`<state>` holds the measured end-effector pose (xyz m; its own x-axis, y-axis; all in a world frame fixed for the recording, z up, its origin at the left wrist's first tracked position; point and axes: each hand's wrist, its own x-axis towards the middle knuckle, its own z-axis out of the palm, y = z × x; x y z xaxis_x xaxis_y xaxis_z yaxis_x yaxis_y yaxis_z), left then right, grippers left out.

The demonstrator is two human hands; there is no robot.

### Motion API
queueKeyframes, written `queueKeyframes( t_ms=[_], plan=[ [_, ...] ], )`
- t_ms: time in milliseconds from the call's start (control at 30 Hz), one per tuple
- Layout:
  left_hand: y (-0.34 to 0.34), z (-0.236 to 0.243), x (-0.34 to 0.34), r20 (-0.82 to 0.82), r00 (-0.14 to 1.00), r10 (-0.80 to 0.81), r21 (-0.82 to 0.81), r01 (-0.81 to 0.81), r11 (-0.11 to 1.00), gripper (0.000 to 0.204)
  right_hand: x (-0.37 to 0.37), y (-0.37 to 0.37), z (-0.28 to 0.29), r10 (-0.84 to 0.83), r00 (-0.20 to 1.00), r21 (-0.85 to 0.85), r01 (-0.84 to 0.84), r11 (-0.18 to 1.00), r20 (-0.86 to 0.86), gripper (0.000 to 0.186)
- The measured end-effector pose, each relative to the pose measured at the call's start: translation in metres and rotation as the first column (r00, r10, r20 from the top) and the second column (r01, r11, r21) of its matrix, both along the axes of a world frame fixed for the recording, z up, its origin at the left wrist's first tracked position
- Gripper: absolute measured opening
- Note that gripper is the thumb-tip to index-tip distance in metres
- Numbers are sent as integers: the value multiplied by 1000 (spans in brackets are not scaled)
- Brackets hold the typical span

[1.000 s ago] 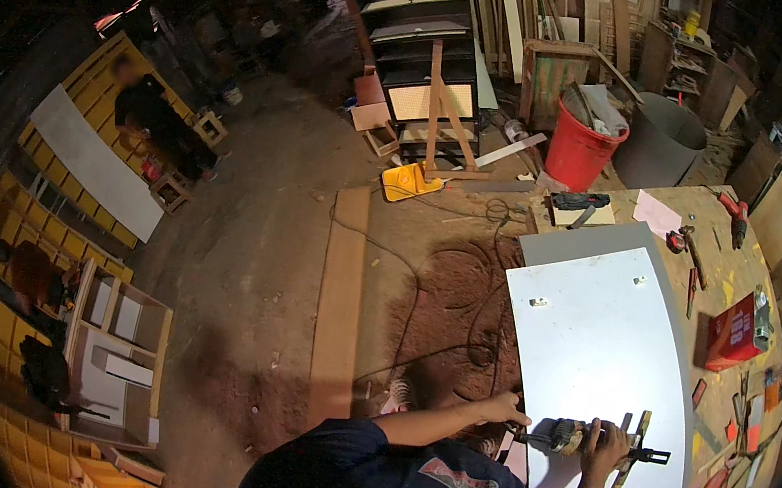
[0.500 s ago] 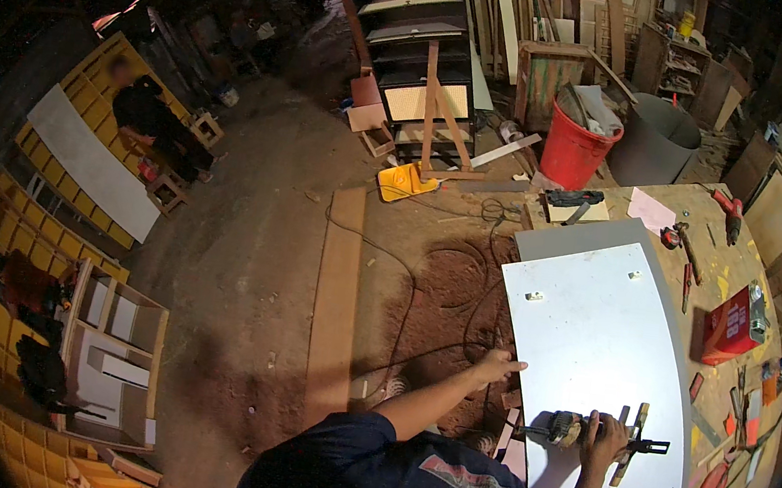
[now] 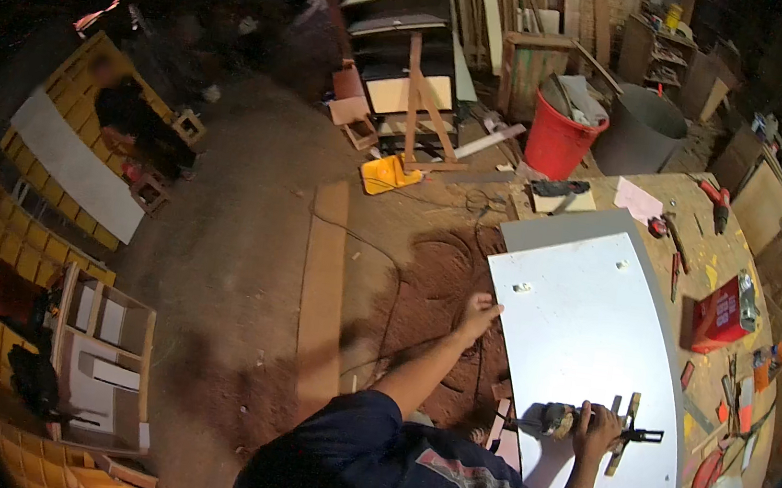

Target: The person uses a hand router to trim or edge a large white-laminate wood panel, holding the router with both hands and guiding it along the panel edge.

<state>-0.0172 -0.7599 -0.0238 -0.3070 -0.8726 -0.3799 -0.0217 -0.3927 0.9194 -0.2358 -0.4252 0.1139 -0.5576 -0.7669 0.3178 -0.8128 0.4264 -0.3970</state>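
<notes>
A long white panel point(image 3: 574, 332) with a curved right edge lies on top of a grey panel point(image 3: 596, 224) on the workbench. My right hand point(image 3: 596, 431) is closed around a corded power tool, apparently a trim router point(image 3: 556, 419), resting on its side on the white panel. Crossed wooden strips and a black slotted guide stick out from its base. At the white panel's left edge is my left hand point(image 3: 476, 317), fingers loosely bent and apart, fingertips at the edge. Two small fittings point(image 3: 523, 287) sit near the panel's far end.
On the workbench point(image 3: 680, 205) are a red can point(image 3: 725, 313), a red drill point(image 3: 715, 206) and scattered hand tools. A red bucket point(image 3: 562, 138) and grey drum point(image 3: 643, 133) stand beyond it. A cord and a long board point(image 3: 325, 294) lie on the floor. Another person point(image 3: 139, 129) is far left.
My left hand has slid farther along the white panel's left edge, away from me. My right hand still holds the router in about the same place. The whole view has shifted slightly.
</notes>
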Motion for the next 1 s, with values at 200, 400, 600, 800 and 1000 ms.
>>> queueKeyframes(
  t_ms=[200, 400, 600, 800, 1000],
  plan=[
    [-22, -18, 13, 1, 996, 91, -173, -89, 981, 55, 2, -14, 0, 63, 997, -15, -64, 998, -44, 28],
    [-34, 9, 3, 155, 985, 77, -155, -53, 986, 67, 3, -10, 9, 60, 998, -24, -60, 998, -16, 27],
    [-61, 17, -10, 164, 974, 153, -154, -128, 980, 58, 0, -6, 4, 23, 999, 23, -22, 999, -30, 30],
    [-93, -13, -22, 12, 961, 278, -185, -271, 945, 36, 4, -5, 4, 12, 999, 18, -11, 1000, -34, 28],
    [-110, -3, -33, 133, 951, 280, -220, -247, 944, 29, 5, -3, 6, -36, 998, -3, 36, 999, -50, 31]
  ],
)
